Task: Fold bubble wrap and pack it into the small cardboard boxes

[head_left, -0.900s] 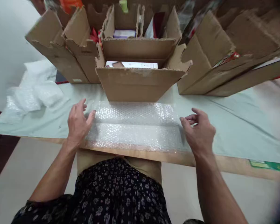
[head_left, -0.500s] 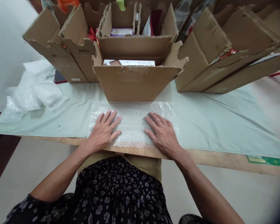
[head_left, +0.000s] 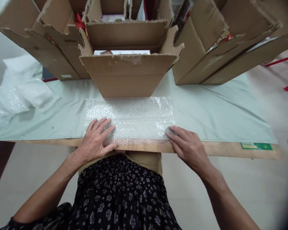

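A clear sheet of bubble wrap (head_left: 139, 119) lies flat along the front edge of the table, a faint crease running across it. My left hand (head_left: 94, 140) rests on its left front corner, fingers stretched out and thumb apart. At the right front corner my right hand (head_left: 188, 145) touches the sheet with its fingertips; the fingers are extended and close together, and nothing is seen gripped in them. Just behind the sheet stands an open cardboard box (head_left: 127, 76) with a white printed box (head_left: 134, 52) inside.
More open cardboard bins stand left (head_left: 50, 57) and right (head_left: 194, 54), holding packaged goods. A heap of bubble wrap pieces (head_left: 21, 89) lies at the left on the pale green cloth (head_left: 220, 118). A green card (head_left: 256, 146) is at the wooden table edge (head_left: 220, 148).
My right hand has slid right and towards me, from on top of the bubble wrap to its right corner. My left hand has moved back towards the front edge. The view has shifted.
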Motion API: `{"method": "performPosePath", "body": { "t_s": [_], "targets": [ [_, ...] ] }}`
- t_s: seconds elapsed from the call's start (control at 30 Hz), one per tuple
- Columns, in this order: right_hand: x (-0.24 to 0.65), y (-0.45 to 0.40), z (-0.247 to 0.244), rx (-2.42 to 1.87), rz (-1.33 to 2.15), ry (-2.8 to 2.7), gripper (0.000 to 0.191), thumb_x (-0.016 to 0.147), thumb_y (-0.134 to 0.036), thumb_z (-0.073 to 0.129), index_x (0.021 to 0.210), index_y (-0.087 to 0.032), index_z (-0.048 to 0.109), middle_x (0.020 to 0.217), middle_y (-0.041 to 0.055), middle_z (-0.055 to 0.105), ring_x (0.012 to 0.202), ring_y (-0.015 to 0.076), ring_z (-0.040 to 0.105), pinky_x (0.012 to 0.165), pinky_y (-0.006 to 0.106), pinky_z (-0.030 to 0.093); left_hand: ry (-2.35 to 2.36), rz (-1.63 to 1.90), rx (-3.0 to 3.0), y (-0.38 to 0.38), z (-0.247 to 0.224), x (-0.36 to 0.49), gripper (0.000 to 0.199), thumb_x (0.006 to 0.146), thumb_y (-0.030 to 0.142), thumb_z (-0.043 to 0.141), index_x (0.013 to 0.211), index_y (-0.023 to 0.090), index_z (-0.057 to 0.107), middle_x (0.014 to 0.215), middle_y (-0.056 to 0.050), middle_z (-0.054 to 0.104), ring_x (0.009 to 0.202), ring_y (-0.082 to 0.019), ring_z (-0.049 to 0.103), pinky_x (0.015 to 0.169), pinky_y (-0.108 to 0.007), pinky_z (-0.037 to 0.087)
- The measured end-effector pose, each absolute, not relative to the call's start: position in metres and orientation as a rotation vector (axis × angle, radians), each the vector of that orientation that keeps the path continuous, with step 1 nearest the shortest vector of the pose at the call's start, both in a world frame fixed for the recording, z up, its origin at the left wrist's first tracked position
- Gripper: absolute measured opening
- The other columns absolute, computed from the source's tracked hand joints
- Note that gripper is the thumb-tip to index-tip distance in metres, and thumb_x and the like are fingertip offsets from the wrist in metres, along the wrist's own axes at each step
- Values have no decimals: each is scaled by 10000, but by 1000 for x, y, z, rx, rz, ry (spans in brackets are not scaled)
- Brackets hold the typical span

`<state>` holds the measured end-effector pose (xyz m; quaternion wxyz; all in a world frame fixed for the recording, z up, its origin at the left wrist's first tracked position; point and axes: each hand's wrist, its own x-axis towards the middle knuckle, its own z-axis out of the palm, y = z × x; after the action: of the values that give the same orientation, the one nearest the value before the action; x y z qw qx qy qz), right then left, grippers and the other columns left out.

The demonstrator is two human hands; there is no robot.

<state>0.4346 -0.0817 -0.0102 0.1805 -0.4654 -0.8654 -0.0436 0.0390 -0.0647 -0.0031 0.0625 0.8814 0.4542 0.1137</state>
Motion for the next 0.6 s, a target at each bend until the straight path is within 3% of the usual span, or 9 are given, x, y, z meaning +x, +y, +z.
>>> {"method": "performPosePath", "body": {
  "t_s": [0.13, 0.23, 0.3, 0.4, 0.47, 0.53, 0.6],
  "targets": [
    [430, -83, -8, -1227, -100, -2360, 178, 996, -99, 607, 1117, -186, 705, 1200, 86, 791, 1086, 265, 762, 888, 414, 536, 1392, 328, 2664, -70, 0, 38, 652, 957, 534, 644, 1475, 149, 552, 1548, -218, 567, 1470, -416, 500, 1241, -648, 337],
    [438, -90, 4, -1224, 215, -2254, 137, 1005, -151, 602, 1068, -220, 703, 1187, 65, 792, 1107, 248, 755, 939, 420, 549, 1386, 332, 2653, -76, 5, 32, 633, 941, 470, 668, 1478, 153, 557, 1528, -207, 592, 1434, -409, 543, 1237, -663, 344],
    [448, -93, 12, -1251, 486, -2136, 122, 1013, -197, 597, 1044, -245, 704, 1188, 45, 791, 1119, 227, 751, 961, 402, 568, 1394, 351, 2632, -79, 8, 26, 529, 941, 329, 636, 1441, 161, 597, 1507, -188, 620, 1412, -385, 574, 1238, -659, 353],
    [464, -94, 19, -1318, 823, -1872, 116, 1019, -276, 611, 987, -278, 723, 1146, 9, 799, 1107, 194, 754, 979, 351, 590, 1442, 456, 2550, -77, 13, 17, 443, 884, 105, 517, 1270, 201, 713, 1333, -109, 751, 1289, -314, 682, 1232, -622, 393],
    [475, -92, 21, -1323, 959, -1728, 128, 1011, -367, 640, 991, -293, 742, 1141, 11, 798, 1128, 196, 749, 1004, 337, 591, 1505, 537, 2421, -73, 19, 11, 409, 855, 99, 494, 1135, 230, 762, 1147, -53, 816, 1157, -277, 744, 1189, -564, 471],
    [485, -92, 21, -1274, 1072, -1709, 279, 966, -520, 688, 1160, -326, 744, 1214, 30, 783, 1196, 223, 728, 1034, 351, 589, 1590, 577, 2238, -67, 27, 8, 335, 848, 180, 522, 1054, 235, 781, 1048, -36, 826, 1056, -267, 765, 1077, -488, 572],
    [492, -94, 19, -1226, 1146, -1790, 651, 870, -686, 732, 1425, -360, 631, 1336, 57, 741, 1284, 261, 689, 1068, 386, 584, 1665, 574, 2055, -60, 35, 7, 294, 829, 272, 556, 1005, 232, 788, 1011, -38, 824, 965, -260, 768, 916, -404, 631]
  ]
}}
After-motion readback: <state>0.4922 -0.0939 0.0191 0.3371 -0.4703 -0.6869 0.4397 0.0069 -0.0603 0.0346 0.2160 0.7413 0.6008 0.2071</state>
